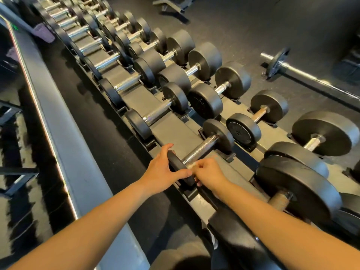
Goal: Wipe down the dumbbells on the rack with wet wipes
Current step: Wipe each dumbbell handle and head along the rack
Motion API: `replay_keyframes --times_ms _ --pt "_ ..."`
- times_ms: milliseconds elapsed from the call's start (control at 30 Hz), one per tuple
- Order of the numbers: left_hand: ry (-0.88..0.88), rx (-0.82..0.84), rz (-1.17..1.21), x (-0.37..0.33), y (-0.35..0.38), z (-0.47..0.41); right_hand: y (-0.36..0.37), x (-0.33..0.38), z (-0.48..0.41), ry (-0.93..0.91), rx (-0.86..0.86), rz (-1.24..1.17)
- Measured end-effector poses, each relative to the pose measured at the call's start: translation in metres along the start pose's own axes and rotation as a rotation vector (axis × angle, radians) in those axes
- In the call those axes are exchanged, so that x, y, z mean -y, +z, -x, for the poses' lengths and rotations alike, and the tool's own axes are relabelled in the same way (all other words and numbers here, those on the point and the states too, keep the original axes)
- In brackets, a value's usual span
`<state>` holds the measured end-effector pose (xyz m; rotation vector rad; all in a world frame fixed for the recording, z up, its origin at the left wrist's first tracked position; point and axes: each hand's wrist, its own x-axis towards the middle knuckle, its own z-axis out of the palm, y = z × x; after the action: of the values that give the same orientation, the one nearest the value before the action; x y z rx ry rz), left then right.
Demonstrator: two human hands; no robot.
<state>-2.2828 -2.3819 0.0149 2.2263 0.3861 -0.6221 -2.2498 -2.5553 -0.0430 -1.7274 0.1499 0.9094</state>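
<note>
Racking takes up most of my view: the rack (171, 131) runs diagonally away in two rows, and the dumbbells (204, 100) lie crosswise in their own cradles, black heads at either end and metal handles bare between them. I judge that layout is what lets each one be wiped where it sits, without lifting it out. Off to the side a barbell (303, 73) lies on the dark floor (253, 26), well apart from the work. The dumbbell (202, 149) I am working on sits near my end of the row away from the open floor, seated in its cradle. I have the left hand (161, 172) wrapped over its near head, fingers curled across the top and thumb along the rim. I take this as a brace so the weight does not roll or shift under the rubbing. The right hand (210, 173) is closed in a pinch round the wet wipe (191, 165), a small pale wad pressed against the knurled handle just where it meets that near head. Starting at the near end leaves the whole handle ahead of the wipe, so one pass toward the far head should cover it.
</note>
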Motion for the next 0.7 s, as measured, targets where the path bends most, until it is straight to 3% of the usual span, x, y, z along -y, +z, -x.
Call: replay_keyframes --times_ms 67,233,367,533,633,700 --pt "-0.019 -0.003 0.003 0.0 -0.003 -0.002 0.0 0.004 -0.002 0.029 0.058 0.025" --pt "-0.045 0.015 0.022 0.001 -0.007 -0.007 -0.009 0.013 -0.003 0.129 0.156 -0.255" --pt "-0.061 0.021 0.037 0.002 -0.007 -0.008 -0.003 0.006 -0.004 0.136 -0.009 -0.335" --pt "-0.063 0.037 0.052 0.002 -0.007 -0.008 -0.034 0.023 -0.019 0.215 -0.285 -0.737" --pt "-0.064 0.042 0.049 0.001 -0.008 -0.008 -0.022 0.024 -0.017 0.203 -0.267 -0.613" --pt "-0.063 0.041 0.06 0.003 -0.008 -0.008 -0.011 0.02 -0.008 0.184 -0.132 -0.434"
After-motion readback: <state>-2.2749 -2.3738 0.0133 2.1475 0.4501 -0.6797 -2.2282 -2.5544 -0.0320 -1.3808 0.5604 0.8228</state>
